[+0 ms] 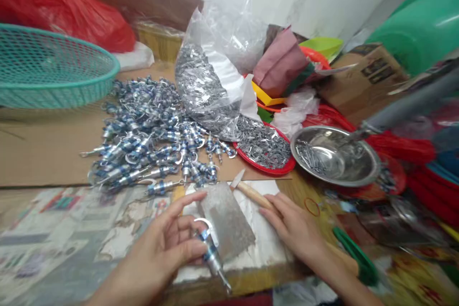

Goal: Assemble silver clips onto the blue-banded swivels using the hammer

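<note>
My left hand point(175, 239) holds a blue and silver metal fitting point(212, 254) with a curved hook, its thin end pointing down toward the table's front edge. In my right hand point(294, 229) is the wooden handle of a small hammer point(254, 193), whose head rests by the top of a flat grey metal plate point(227, 222). The plate lies on white paper between my hands. Beyond it a large pile of similar blue and silver fittings point(150, 129) is spread over cardboard.
A red plate point(285, 169) carries small metal pieces beside a clear bag point(204, 81) of more pieces. Right of it stands a steel bowl point(337, 158) with pins. A teal basket point(57, 88) is at left; a cardboard box point(366, 81) and green basin point(423, 24) are at right.
</note>
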`<action>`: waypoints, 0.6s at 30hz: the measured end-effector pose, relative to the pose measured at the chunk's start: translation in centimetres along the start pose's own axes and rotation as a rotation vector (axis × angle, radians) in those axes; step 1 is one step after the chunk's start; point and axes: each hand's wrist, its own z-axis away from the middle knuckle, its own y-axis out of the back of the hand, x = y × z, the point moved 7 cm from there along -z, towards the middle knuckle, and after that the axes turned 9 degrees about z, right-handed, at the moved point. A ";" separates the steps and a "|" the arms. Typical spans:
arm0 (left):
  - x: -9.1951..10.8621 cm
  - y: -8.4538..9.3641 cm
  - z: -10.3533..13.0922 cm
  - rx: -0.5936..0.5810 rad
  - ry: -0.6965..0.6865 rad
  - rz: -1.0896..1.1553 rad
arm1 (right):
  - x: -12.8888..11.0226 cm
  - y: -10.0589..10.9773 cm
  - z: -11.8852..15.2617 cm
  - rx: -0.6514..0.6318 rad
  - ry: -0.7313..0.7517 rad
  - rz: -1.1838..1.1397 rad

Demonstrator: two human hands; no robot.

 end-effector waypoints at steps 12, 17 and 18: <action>0.1 0.1 0.0 0.013 -0.076 0.001 | -5.4 7.5 5.1 0.126 0.520 -0.030; -0.2 0.2 0.1 0.027 -0.070 0.002 | -5.5 7.7 5.2 0.189 0.424 -0.068; -0.2 0.3 0.1 0.024 -0.068 0.002 | -5.6 7.7 5.2 0.191 0.406 -0.088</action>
